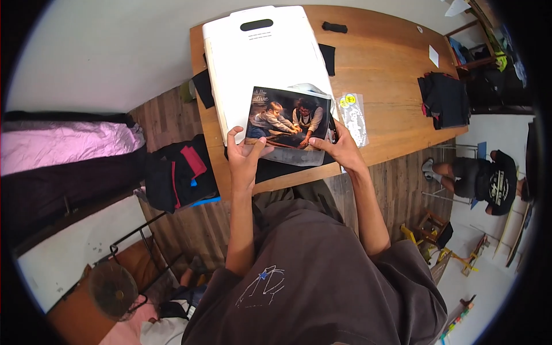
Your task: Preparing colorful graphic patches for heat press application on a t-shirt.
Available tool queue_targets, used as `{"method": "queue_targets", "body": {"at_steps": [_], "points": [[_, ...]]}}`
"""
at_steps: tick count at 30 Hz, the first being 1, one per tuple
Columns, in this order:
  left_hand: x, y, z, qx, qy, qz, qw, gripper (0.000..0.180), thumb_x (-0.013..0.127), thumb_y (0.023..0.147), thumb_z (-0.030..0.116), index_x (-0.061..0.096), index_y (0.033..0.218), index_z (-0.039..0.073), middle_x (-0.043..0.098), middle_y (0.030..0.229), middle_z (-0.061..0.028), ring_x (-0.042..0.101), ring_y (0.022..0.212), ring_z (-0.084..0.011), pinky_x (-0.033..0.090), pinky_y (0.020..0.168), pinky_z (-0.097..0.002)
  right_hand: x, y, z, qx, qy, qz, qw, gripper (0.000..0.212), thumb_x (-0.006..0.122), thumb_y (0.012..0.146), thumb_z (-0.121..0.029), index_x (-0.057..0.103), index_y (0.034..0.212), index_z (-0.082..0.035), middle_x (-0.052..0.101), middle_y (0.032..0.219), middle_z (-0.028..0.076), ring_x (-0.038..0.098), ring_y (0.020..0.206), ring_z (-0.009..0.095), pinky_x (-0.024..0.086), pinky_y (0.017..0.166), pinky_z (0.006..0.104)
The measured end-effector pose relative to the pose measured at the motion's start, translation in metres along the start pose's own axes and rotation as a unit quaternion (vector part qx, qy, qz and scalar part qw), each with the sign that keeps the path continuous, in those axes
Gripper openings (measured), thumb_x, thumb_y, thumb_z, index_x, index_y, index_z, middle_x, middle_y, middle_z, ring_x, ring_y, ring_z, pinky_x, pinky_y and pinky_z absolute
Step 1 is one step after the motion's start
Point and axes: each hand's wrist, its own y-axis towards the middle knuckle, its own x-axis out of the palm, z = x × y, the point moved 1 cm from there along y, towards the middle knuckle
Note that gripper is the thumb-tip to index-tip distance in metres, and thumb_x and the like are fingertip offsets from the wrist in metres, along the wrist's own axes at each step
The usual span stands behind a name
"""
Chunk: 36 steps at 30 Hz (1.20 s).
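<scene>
I hold a dark printed sheet (pixel 284 123) bearing a photo of two figures leaning over something. My left hand (pixel 244 155) pinches its lower left corner, thumb on top. At the lower right, my right hand (pixel 345 149) grips it the same way. A clear plastic sleeve or film (pixel 296 156) shows beneath the sheet's lower edge; whether it encloses the sheet, I cannot tell. Behind it stands a large white rounded panel (pixel 261 66) with a dark oval slot near its far end. Beside my right hand lies a clear sheet (pixel 357 121) with white and yellow print.
The wooden table (pixel 379 63) carries a small black object (pixel 334 27), a white card (pixel 433 56) and folded dark garments (pixel 445 100). More dark and red garments (pixel 178 175) lie off the table's left side. At right, another person (pixel 483 175) sits apart. A fan (pixel 112 290) stands lower left.
</scene>
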Motion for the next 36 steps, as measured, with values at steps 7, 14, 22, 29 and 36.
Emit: {"method": "queue_targets", "body": {"at_steps": [7, 14, 22, 29, 36], "points": [[-0.003, 0.019, -0.002, 0.032, 0.113, 0.034, 0.993, 0.065, 0.073, 0.082, -0.005, 0.036, 0.134, 0.003, 0.067, 0.090, -0.0133, 0.067, 0.083, -0.0154, 0.059, 0.069, -0.0280, -0.003, 0.007, 0.041, 0.040, -0.008, 0.098, 0.994, 0.058, 0.084, 0.078, -0.019, 0.056, 0.124, 0.002, 0.066, 0.101, 0.005, 0.059, 0.089, 0.011, 0.049, 0.081, 0.0252], [-0.030, 0.044, -0.019, 0.013, -0.056, 0.124, 0.991, 0.065, 0.071, 0.087, 0.000, 0.037, 0.142, 0.006, 0.067, 0.100, -0.0075, 0.064, 0.091, -0.0132, 0.053, 0.075, -0.0254, 0.014, 0.024, 0.040, 0.051, 0.005, 0.154, 0.987, 0.049, 0.086, 0.075, -0.021, 0.059, 0.110, 0.000, 0.060, 0.087, 0.001, 0.049, 0.072, 0.006, 0.045, 0.066, 0.0212], [0.019, 0.020, -0.050, -0.113, -0.181, -0.032, 0.976, 0.028, 0.061, 0.099, 0.020, 0.061, 0.117, -0.001, 0.067, 0.115, -0.0087, 0.066, 0.106, -0.0207, 0.055, 0.093, -0.0381, 0.029, 0.047, 0.042, 0.036, 0.047, 0.133, 0.989, 0.047, 0.085, 0.077, -0.018, 0.059, 0.113, -0.002, 0.062, 0.088, -0.002, 0.053, 0.076, 0.006, 0.046, 0.069, 0.0213], [0.032, 0.024, -0.054, -0.040, 0.081, 0.059, 0.994, 0.017, 0.066, 0.095, 0.012, 0.068, 0.099, -0.004, 0.070, 0.093, -0.0110, 0.070, 0.087, -0.0180, 0.059, 0.072, -0.0279, 0.031, 0.048, 0.041, 0.037, 0.085, 0.151, 0.984, 0.041, 0.084, 0.077, -0.013, 0.057, 0.107, -0.006, 0.056, 0.072, -0.006, 0.050, 0.063, 0.003, 0.041, 0.058, 0.0195], [0.028, 0.025, -0.056, -0.006, 0.057, 0.147, 0.987, 0.014, 0.074, 0.088, 0.010, 0.068, 0.093, -0.002, 0.071, 0.088, -0.0100, 0.070, 0.078, -0.0166, 0.061, 0.062, -0.0289, 0.024, 0.048, 0.046, 0.060, 0.145, 0.104, 0.982, 0.037, 0.084, 0.077, -0.012, 0.060, 0.105, -0.005, 0.059, 0.072, -0.007, 0.052, 0.062, 0.002, 0.041, 0.056, 0.0182]]}}
